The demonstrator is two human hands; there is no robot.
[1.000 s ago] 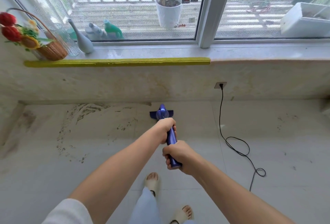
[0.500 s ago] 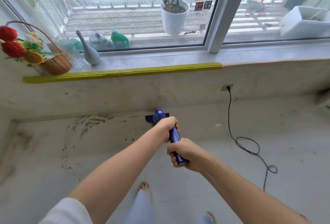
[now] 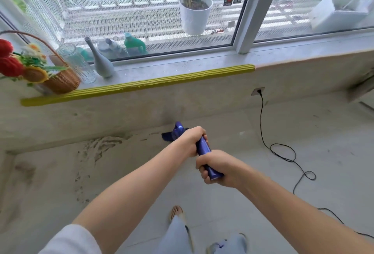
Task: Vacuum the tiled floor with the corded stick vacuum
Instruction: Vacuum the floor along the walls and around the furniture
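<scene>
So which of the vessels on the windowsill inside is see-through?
The clear glass jar, standing between the wicker flower basket and the slim grey vase, which is opaque with a long narrow neck.

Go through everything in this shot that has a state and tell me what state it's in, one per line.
Vacuum: held in both hands, head at the foot of the wall.
Left hand: grips the handle, farther down.
Right hand: grips the handle's end.
Cord: plugged in, lying slack and looped on the floor.
Socket: in use.
Floor: dirt streaks on the left side.
Window: shut.
Glass jar: upright, looks empty.
</scene>
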